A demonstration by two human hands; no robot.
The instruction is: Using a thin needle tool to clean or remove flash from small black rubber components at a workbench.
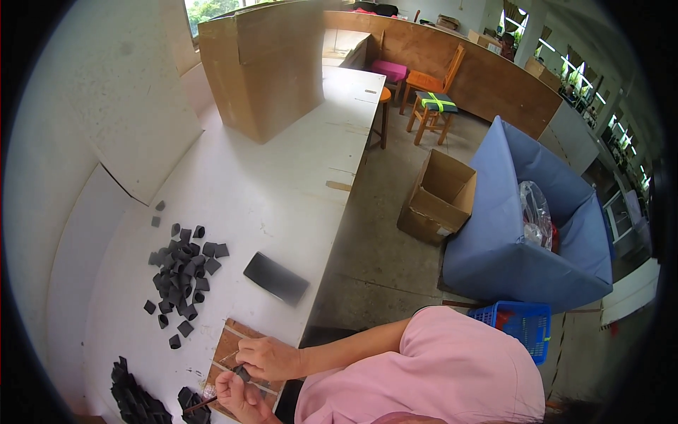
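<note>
Over a brown wooden board (227, 346) at the table's near edge, my two hands meet. My right hand (268, 359) has its fingers closed on a small dark grey fabric-like piece (242, 373). Just below, my left hand (239, 396) is also closed, its fingertips pinching the same piece. A thin dark reddish stick (200, 405) lies against the left hand; I cannot tell whether it is gripped. To the left is a pile of short dark grey tube-like pieces (176, 272). Flat black strips (134, 396) are heaped nearer, beside a smaller black bunch (192, 404).
A dark phone-like slab (275, 278) lies on the white table (261, 191). A tall cardboard box (265, 71) stands at its far end. On the floor to the right are an open carton (439, 194), a large blue fabric bin (494, 247) and a blue basket (526, 328).
</note>
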